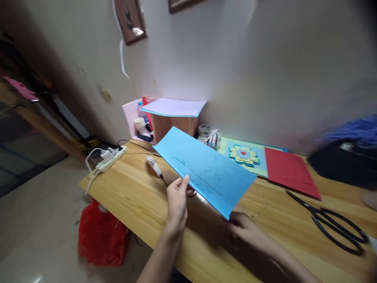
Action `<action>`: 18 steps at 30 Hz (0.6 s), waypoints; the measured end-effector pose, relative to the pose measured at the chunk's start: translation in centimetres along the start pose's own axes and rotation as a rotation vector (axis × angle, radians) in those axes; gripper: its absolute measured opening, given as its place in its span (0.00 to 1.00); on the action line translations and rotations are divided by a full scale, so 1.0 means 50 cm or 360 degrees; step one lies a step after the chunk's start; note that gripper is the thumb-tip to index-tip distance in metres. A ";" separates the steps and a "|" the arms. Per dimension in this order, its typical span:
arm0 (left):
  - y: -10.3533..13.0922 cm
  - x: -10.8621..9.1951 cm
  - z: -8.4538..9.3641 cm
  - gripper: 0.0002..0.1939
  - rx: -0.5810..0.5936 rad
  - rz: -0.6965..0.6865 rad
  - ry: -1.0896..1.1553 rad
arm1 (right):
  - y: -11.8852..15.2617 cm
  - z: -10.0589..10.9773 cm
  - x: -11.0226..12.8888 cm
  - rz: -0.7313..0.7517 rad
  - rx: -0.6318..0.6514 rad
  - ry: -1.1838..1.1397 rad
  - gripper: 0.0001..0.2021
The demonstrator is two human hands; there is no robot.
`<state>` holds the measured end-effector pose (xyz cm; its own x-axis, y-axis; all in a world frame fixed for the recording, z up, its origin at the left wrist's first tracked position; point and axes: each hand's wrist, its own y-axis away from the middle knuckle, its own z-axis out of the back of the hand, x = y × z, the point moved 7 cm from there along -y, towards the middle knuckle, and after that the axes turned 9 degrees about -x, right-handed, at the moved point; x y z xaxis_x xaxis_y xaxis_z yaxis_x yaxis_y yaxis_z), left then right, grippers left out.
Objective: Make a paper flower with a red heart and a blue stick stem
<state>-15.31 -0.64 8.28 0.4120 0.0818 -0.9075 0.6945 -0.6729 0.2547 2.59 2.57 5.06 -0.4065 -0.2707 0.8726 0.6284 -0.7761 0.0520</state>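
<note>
2 bare forearms reach in from the bottom of the head view, the left rising steeply, the right slanting in from the lower right. the left hand [177, 196] has its thumb on top of the near edge of a blue sheet [209, 169] and its fingers curled beneath, its grip closed on that edge. the right hand [247, 232] is at the sheet's near right corner with its fingers bent; their tips are partly hidden in shadow, so how far this grip is closed cannot be told. the sheet is held tilted above the middle of the desk [138, 188], with faint dark marks on its face. the desk is light wood with a visible grain, set along a grey wall [265, 78]. on its right lie black scissors [316, 214], blades pointing away, near a red sheet [290, 171] that lies against a pale green sheet with a layered yellow and blue cutout [244, 156]. farther back stands a brown box [173, 125] topped by a lilac sheet [173, 107]. a white power strip [111, 160] sits at the left end; below, a red plastic bag [101, 236] rests on the tan floor [47, 228].
</note>
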 end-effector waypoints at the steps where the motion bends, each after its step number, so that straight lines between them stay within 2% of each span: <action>1: 0.002 0.036 -0.029 0.16 0.0002 0.0037 0.0015 | 0.040 0.012 -0.013 0.0088 -0.0026 0.0015 0.11; 2: 0.006 0.075 -0.057 0.16 -0.0005 0.0085 0.0006 | 0.079 0.027 -0.020 0.0216 -0.0118 0.0044 0.08; 4: 0.027 0.153 -0.111 0.16 0.0024 0.0207 -0.0025 | 0.145 0.067 -0.024 0.0480 -0.0520 0.0164 0.06; 6: 0.059 0.223 -0.153 0.17 0.0074 0.0312 -0.0067 | 0.193 0.103 -0.031 0.0619 -0.0974 0.0347 0.12; 8: 0.094 0.276 -0.178 0.17 0.0095 0.0380 -0.0126 | 0.212 0.119 -0.047 0.0644 -0.1205 0.0538 0.16; 12: 0.151 0.333 -0.193 0.17 0.0106 0.0426 -0.0217 | 0.208 0.133 -0.088 0.0573 -0.1287 0.0704 0.18; 18: 0.190 0.367 -0.184 0.17 0.0043 0.0503 -0.0217 | 0.211 0.135 -0.125 0.0508 -0.1196 0.0828 0.16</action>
<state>4.29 1.25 -2.89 0.5206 -0.2316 -0.8218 0.5284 -0.6687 0.5231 16.25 -0.06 3.45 -0.6464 -0.6101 0.4582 0.2457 -0.7350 -0.6320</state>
